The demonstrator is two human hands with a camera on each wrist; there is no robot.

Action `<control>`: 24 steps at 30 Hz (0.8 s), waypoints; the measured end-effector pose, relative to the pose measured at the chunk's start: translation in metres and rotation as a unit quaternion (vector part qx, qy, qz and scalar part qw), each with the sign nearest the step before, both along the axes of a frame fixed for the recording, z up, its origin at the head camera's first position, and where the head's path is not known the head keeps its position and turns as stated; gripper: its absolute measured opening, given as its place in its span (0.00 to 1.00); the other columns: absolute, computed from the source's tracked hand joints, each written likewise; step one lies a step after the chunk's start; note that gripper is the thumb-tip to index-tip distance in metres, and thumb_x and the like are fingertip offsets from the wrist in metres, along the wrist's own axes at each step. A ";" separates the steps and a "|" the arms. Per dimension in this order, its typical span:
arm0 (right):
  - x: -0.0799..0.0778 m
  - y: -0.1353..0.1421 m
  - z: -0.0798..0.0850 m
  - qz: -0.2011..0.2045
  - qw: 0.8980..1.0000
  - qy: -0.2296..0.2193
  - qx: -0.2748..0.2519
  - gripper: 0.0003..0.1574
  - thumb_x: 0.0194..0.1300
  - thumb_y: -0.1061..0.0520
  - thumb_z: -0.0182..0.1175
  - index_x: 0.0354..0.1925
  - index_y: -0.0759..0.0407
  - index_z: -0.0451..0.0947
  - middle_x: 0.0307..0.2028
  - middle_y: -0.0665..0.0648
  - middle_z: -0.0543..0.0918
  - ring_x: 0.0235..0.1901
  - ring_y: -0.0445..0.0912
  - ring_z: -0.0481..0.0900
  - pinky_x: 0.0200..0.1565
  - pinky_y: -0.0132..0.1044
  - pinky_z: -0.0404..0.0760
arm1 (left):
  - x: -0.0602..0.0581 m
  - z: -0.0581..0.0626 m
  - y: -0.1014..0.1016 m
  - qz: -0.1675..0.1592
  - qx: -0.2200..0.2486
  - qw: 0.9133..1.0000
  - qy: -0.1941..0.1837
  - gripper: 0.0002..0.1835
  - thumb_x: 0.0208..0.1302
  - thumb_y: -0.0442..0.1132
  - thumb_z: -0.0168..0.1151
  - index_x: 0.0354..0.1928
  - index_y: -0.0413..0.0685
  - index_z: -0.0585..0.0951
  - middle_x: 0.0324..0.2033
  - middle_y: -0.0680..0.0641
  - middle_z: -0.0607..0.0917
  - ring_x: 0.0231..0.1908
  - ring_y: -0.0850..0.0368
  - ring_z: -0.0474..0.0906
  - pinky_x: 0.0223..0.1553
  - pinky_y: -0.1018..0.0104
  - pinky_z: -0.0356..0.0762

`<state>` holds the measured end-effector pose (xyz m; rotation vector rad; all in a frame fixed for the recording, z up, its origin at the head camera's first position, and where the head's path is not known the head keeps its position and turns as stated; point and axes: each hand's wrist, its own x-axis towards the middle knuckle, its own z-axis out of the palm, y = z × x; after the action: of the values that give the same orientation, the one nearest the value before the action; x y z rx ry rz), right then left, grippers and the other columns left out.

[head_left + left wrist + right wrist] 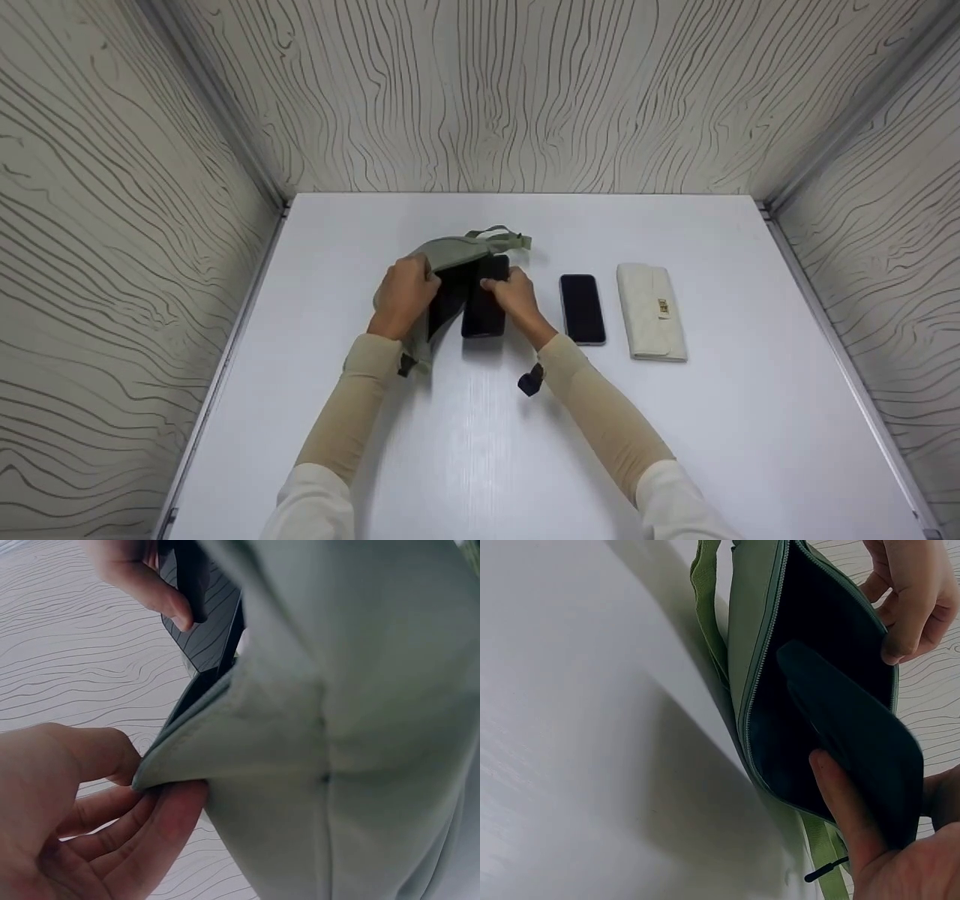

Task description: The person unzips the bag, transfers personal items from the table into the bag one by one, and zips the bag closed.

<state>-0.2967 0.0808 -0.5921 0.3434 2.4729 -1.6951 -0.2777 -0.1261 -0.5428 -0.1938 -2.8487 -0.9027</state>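
A green zippered bag [454, 252] stands tilted on the table with its dark mouth gaping. My left hand [406, 291] pinches the bag's edge between thumb and fingers, as the left wrist view shows up close at the fabric [277, 750]. With my right hand [516, 295] I hold a black smartphone [484, 311], thumb on its screen and fingers behind. In the right wrist view one end of the phone [870, 742] reaches into the bag's opening, between the two zipper edges [761, 667]. The bag's inside is too dark to make out.
Right of my right hand a second smartphone [582, 309] lies screen up on the white table [480, 450]. Beyond it is a cream wallet [651, 312] with a gold clasp. The bag's strap [514, 241] trails at the back, and a black buckle [530, 380] shows by my right wrist.
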 end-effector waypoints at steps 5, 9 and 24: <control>-0.001 -0.003 0.000 -0.004 1.000 0.002 -0.004 0.29 0.66 0.54 0.65 0.58 0.72 0.76 0.55 0.70 0.83 0.51 0.56 0.79 0.60 0.51 0.78 | -0.001 0.000 0.000 -0.001 0.003 1.000 0.001 0.17 0.70 0.31 0.60 0.24 0.50 0.68 0.21 0.52 0.70 0.21 0.58 0.67 0.23 0.64 0.67; 0.000 -0.005 0.002 -0.009 1.000 0.001 -0.017 0.26 0.66 0.55 0.64 0.56 0.71 0.76 0.52 0.69 0.83 0.47 0.54 0.79 0.57 0.49 0.79 | -0.001 -0.001 -0.001 -0.001 0.004 1.000 0.006 0.17 0.70 0.30 0.59 0.24 0.50 0.67 0.21 0.52 0.69 0.21 0.58 0.66 0.23 0.63 0.66; -0.002 -0.011 0.001 -0.011 0.999 -0.005 -0.041 0.25 0.65 0.56 0.62 0.56 0.72 0.76 0.51 0.68 0.82 0.46 0.54 0.77 0.55 0.48 0.78 | 0.000 0.000 0.000 0.007 -0.002 1.000 0.000 0.14 0.70 0.33 0.60 0.25 0.49 0.71 0.23 0.51 0.71 0.23 0.56 0.70 0.25 0.62 0.67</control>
<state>-0.2985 0.0698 -0.5915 0.3716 2.3930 -1.7932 -0.2773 -0.1258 -0.5432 -0.1747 -2.8490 -0.8954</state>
